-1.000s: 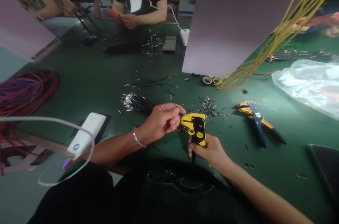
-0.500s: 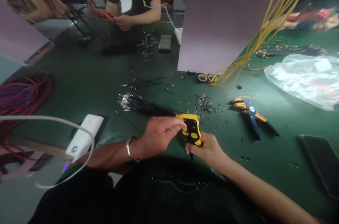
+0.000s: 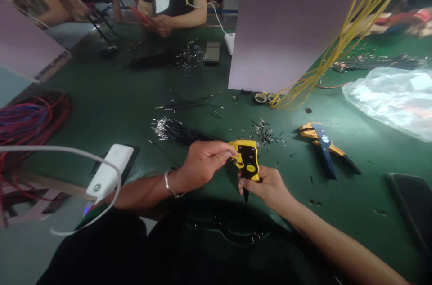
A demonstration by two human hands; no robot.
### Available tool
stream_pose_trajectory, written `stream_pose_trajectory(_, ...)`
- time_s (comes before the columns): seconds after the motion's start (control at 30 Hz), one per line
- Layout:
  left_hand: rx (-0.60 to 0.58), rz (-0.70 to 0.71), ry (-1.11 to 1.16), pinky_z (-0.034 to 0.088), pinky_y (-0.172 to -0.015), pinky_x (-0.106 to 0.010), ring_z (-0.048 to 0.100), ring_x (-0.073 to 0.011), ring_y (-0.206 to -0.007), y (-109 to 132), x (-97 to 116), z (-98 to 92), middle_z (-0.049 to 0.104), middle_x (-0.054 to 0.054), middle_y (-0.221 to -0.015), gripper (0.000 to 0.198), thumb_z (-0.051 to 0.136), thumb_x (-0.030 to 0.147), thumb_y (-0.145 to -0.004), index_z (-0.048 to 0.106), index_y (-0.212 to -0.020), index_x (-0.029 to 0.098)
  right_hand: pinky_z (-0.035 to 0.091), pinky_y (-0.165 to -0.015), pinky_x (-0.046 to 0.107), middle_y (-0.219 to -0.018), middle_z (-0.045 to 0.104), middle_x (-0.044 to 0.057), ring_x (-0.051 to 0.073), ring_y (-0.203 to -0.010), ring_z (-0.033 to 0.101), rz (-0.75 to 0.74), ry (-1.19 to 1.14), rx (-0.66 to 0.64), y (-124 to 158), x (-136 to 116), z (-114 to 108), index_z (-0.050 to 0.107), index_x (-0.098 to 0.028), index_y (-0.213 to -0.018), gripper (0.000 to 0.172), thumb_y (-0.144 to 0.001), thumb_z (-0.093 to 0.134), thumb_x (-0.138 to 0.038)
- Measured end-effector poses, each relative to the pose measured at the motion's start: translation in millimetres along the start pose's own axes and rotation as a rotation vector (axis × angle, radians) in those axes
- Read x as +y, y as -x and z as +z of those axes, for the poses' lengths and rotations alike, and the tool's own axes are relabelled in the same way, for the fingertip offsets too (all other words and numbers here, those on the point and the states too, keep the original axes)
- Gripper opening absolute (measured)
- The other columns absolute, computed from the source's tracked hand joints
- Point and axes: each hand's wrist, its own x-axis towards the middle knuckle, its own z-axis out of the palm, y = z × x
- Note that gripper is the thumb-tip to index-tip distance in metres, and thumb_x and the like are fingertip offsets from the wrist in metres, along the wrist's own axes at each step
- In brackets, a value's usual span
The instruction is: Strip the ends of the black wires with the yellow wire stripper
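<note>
My right hand (image 3: 266, 186) is wrapped round the handles of a yellow-and-black wire stripper (image 3: 249, 159), held upright over the table. Thumb and forefinger of my left hand (image 3: 202, 163) pinch a thin black wire at the stripper's jaw side; most of that wire is hidden by the fingers. Just behind my left hand lies a bundle of black wires (image 3: 187, 134), their bare bright ends fanned out to the left. Short cut-off bits (image 3: 263, 132) are scattered beyond the stripper.
A blue-and-orange wire stripper (image 3: 322, 145) and a phone (image 3: 411, 208) lie to the right. Left are a white power bank (image 3: 111, 170) with a cable and red and blue wires (image 3: 30, 116). Yellow wires (image 3: 324, 69) hang by an upright panel (image 3: 270, 28). Co-workers sit opposite.
The stripper and my two hands have risen slightly, and the stripper has shifted a little to the right of my left fingertips. The whole view has drifted slightly.
</note>
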Motion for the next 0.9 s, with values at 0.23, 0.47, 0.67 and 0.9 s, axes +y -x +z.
stream_pose_trajectory(0.23, 0.019, 0.067, -0.142, 0.041, -0.051, -0.022, 0.053, -0.0092, -0.052, 1.8, 7.5, -1.2, 0.067, -0.003, -0.064, 0.015, 0.061, 0.017, -0.08, 0.076, -0.08, 0.02, 0.042, -0.051, 0.026, -0.058, 0.064, 0.001, 0.014, -0.053, 0.054, -0.105, 0.289, 0.055, 1.9, -0.9, -2.5, 0.063, -0.017, -0.063, 0.017, -0.075, 0.064, -0.029)
stream_pose_trajectory(0.47, 0.061, -0.074, 0.199, 0.029, -0.039, -0.019, 0.035, -0.0046, -0.038, -16.9, -8.3, -11.7, 0.041, 0.006, -0.042, 0.015, 0.06, 0.024, -0.083, 0.072, -0.079, 0.015, 0.047, -0.053, 0.027, -0.059, 0.066, 0.003, 0.016, -0.055, 0.058, -0.043, 0.204, 0.038, 1.2, -0.9, -2.1, 0.064, -0.016, -0.074, 0.017, -0.073, 0.064, -0.033)
stream_pose_trajectory(0.67, 0.001, 0.302, -0.309, 0.049, -0.055, -0.019, 0.063, -0.009, -0.058, 4.8, -1.9, 5.6, 0.072, -0.003, -0.07, 0.015, 0.057, 0.015, -0.085, 0.071, -0.083, 0.015, 0.044, -0.053, 0.025, -0.057, 0.065, 0.003, 0.014, -0.053, 0.055, -0.034, 0.233, 0.041, -2.5, -2.7, -0.7, 0.062, -0.016, -0.061, 0.018, -0.073, 0.063, -0.03)
stream_pose_trajectory(0.9, 0.013, 0.29, -0.279, 0.048, -0.052, -0.019, 0.059, -0.0083, -0.054, 1.4, -1.9, -2.7, 0.069, -0.002, -0.065, 0.014, 0.057, 0.017, -0.085, 0.071, -0.083, 0.016, 0.043, -0.053, 0.025, -0.058, 0.064, 0.002, 0.014, -0.054, 0.054, -0.052, 0.204, 0.028, 0.8, -1.5, -2.2, 0.063, -0.016, -0.065, 0.015, -0.074, 0.064, -0.028)
